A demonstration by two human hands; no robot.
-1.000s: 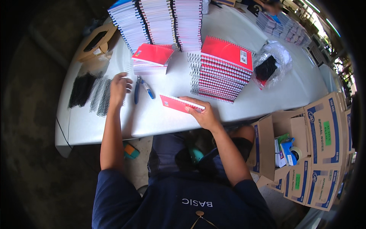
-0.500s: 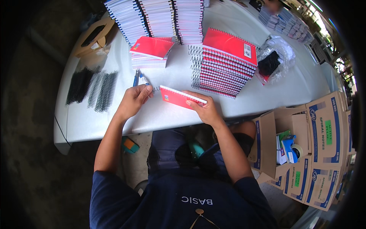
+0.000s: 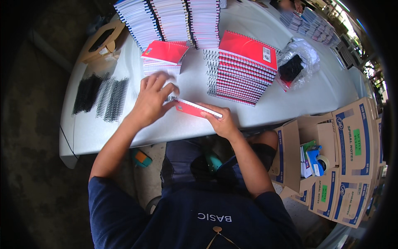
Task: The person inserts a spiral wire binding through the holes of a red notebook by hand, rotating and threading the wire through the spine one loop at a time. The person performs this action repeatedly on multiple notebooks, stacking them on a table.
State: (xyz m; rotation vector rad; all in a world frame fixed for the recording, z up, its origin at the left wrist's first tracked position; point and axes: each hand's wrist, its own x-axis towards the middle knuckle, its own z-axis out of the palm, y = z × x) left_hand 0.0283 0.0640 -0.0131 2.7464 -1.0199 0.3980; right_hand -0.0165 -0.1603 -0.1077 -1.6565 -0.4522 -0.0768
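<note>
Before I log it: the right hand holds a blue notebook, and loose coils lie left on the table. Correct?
Wrong colour: the head view shows the right hand holding a red notebook. Loose coils do lie left on the table.

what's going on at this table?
A person's right hand holds a red notebook. Their left hand is at its left end, beside a wire coil; whether it grips the coil is unclear. Loose coils lie farther left, and a notebook stack stands ahead, rightward.
</note>
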